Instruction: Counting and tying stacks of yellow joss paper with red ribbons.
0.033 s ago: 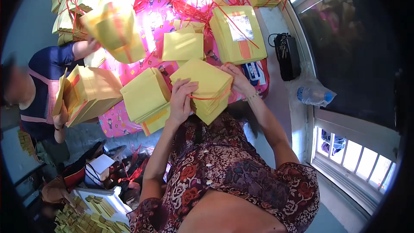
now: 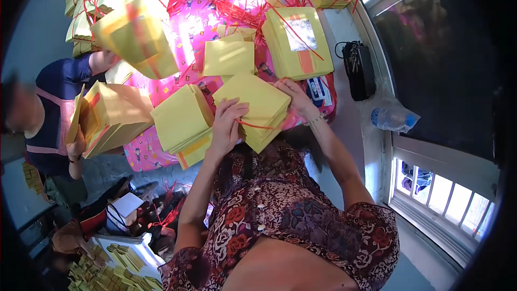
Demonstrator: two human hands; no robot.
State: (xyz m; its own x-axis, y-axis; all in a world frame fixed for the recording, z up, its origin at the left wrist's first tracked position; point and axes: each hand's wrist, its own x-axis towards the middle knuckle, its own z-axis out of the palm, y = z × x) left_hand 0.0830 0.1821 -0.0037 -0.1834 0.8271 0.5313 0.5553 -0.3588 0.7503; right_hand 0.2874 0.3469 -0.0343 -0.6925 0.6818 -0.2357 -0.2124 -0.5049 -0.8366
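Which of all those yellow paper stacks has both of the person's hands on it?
The yellow stack nearest the person's body: the left hand lies on top, the right hand grips its far edge, and a red string crosses its side.

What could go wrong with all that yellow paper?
The yellow stack under the left hand and right hand has only one red string showing, so sheets might fan out and slide. The loose stack beside it looks tilted and could topple. A co-worker's lifted bundle could bump the tied bundles nearby.
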